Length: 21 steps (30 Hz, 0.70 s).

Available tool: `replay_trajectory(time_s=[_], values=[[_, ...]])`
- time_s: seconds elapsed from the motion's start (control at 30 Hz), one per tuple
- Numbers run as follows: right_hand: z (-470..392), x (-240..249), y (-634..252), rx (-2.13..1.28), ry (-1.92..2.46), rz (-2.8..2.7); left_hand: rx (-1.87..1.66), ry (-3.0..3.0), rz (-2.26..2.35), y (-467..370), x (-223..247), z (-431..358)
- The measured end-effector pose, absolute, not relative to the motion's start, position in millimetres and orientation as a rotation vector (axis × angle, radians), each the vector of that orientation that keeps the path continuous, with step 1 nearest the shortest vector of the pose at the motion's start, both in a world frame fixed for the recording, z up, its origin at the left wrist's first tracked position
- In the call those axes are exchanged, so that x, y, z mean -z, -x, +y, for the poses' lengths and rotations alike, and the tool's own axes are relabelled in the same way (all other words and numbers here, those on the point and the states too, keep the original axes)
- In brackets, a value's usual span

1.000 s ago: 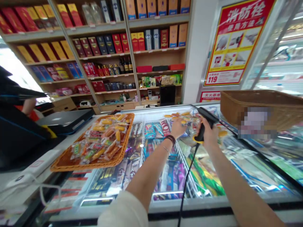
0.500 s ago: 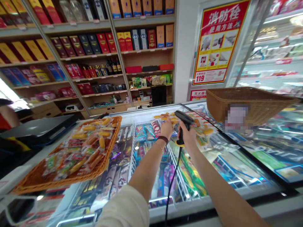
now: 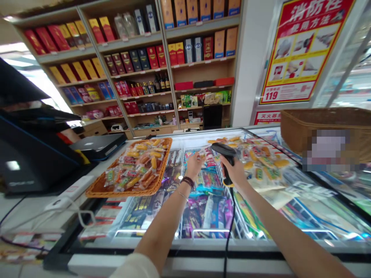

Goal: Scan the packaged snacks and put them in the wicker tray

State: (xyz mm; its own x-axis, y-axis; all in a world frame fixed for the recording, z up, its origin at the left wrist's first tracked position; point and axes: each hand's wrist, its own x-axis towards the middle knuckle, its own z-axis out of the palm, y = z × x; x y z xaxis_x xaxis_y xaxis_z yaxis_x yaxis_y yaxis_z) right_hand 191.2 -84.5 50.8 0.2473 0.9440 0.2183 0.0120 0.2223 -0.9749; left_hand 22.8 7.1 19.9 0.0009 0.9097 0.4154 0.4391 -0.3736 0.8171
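My right hand (image 3: 234, 170) is wrapped round the grip of a black handheld scanner (image 3: 223, 149), its cable hanging down over the freezer front. Just left of the scanner's head, my left hand (image 3: 194, 164) pinches a small clear-wrapped snack (image 3: 202, 155), partly hidden by the fingers. Beyond and to the right, wrapped snacks (image 3: 265, 162) are spread on the glass freezer top. An orange wicker basket (image 3: 97, 188) with several wrapped sausage-like snacks stands to the left of my left forearm.
A brown wicker basket (image 3: 295, 131) stands on the freezer at the right. At the left are a black machine (image 3: 31, 154), a flat black device (image 3: 98, 144) and a white cable. Shelves of boxes (image 3: 203, 65) line the back. A person's arm shows behind the machine.
The view has swung left, so things appear farther right. My left hand has drawn away from the snacks on the glass, with a wrapped snack now visible at its fingers.
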Motion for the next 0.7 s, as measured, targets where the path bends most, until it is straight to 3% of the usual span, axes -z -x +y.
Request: replay_trajectory(time_s=[0.33, 0.7], values=[[-94.4, -42.9, -175.1, -0.914, 1.171, -1.417, -1.555, -1.148, 0.987, -12.8, -12.5, 9.4], [-101.4, -49.9, -173.8, -0.799, 1.234, -1.431, -1.577, -1.126, 0.856, -10.6, -6.0, 16.1]])
